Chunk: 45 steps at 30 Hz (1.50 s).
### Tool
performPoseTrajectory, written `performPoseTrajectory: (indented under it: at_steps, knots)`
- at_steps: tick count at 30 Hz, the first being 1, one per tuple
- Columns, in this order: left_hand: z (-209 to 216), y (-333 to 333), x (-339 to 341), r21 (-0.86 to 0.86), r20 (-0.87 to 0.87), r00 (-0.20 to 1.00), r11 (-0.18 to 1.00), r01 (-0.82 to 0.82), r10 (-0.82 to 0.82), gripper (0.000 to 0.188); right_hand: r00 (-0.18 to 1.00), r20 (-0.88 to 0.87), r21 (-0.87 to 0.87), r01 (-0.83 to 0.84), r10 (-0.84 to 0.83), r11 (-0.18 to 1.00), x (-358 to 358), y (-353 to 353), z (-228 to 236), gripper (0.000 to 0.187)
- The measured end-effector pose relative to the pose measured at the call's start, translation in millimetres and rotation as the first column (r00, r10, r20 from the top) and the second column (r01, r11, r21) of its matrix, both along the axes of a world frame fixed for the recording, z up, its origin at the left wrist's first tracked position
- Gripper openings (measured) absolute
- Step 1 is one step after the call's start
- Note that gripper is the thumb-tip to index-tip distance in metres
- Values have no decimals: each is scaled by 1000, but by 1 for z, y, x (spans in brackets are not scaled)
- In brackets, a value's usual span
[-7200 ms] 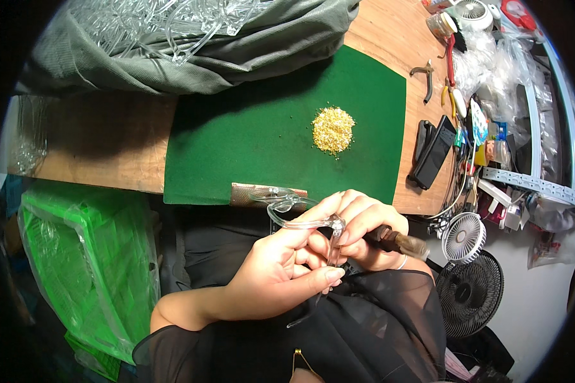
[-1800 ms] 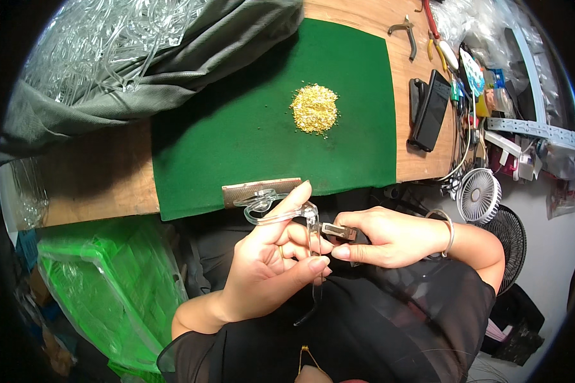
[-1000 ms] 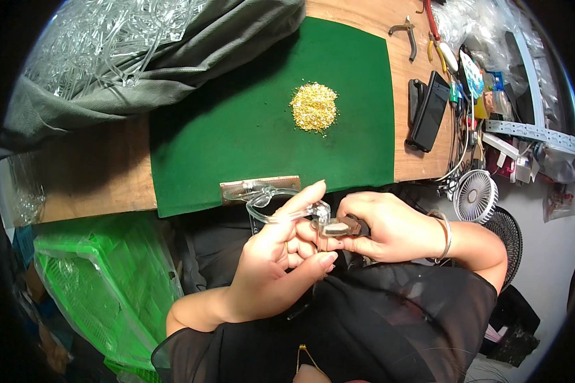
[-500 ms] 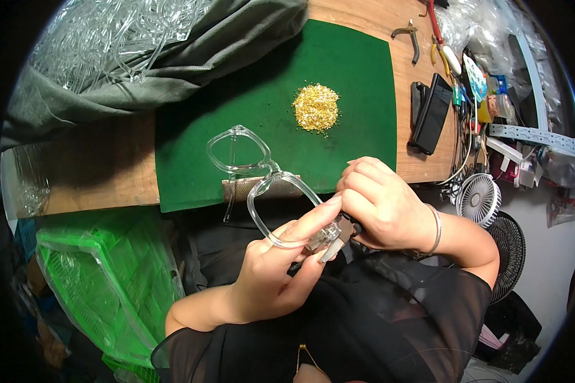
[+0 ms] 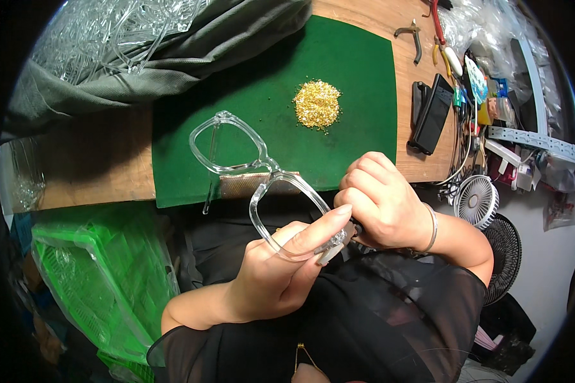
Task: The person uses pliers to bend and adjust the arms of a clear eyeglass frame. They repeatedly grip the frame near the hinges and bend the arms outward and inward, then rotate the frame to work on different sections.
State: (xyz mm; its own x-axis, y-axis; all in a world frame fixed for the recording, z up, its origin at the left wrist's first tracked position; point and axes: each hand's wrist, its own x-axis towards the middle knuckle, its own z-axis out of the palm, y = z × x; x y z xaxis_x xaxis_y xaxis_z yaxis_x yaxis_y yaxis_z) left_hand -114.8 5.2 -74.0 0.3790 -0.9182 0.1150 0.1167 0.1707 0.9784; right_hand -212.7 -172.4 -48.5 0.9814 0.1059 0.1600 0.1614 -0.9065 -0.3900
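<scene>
My left hand [image 5: 271,271] pinches a clear plastic eyeglass frame [image 5: 270,165] at its near right corner, between thumb and fingers. The frame tilts up and left over the mat's front edge, with one temple hanging from its far corner. Close to the pinched corner, my right hand [image 5: 383,204] is curled into a fist, its fingertips against a small dark piece that is mostly hidden. What the fist wraps round cannot be made out. Beyond the hands, a pile of tiny gold-coloured metal parts [image 5: 317,104] lies on a green mat [image 5: 364,64].
Many clear frames [image 5: 108,38] fill a grey cloth [image 5: 128,89] at the far left. Pliers [image 5: 416,45], a black phone [image 5: 433,115] and cluttered small items line the right side. A green plastic crate [image 5: 102,281] stands lower left; fans [image 5: 476,201] stand lower right.
The eyeglass frame has swung a little up and left, its far lens tilting. My two hands are closer together at the corner, covering more of the dark piece.
</scene>
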Motion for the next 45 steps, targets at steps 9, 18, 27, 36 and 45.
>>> performPoseTrajectory:
  at_steps: [9,18,27,36,45]
  knots:
    - [-1,1,2,49,44,997,997,59,-61,61,995,-95,-51,25,-30,998,-7,3,2,16]
    - [0,6,3,118,-323,939,980,163,-117,55,989,-124,74,89,-79,993,-5,6,6,29]
    - [18,4,5,220,-615,787,948,230,-48,65,989,-148,105,38,-22,994,-4,0,9,32]
    - [16,4,7,207,-699,712,938,279,-57,64,970,-244,183,55,-8,982,-6,-2,10,30]
    - [15,2,23,95,-889,457,964,249,-31,66,826,-470,320,487,-310,812,-20,-8,-21,23]
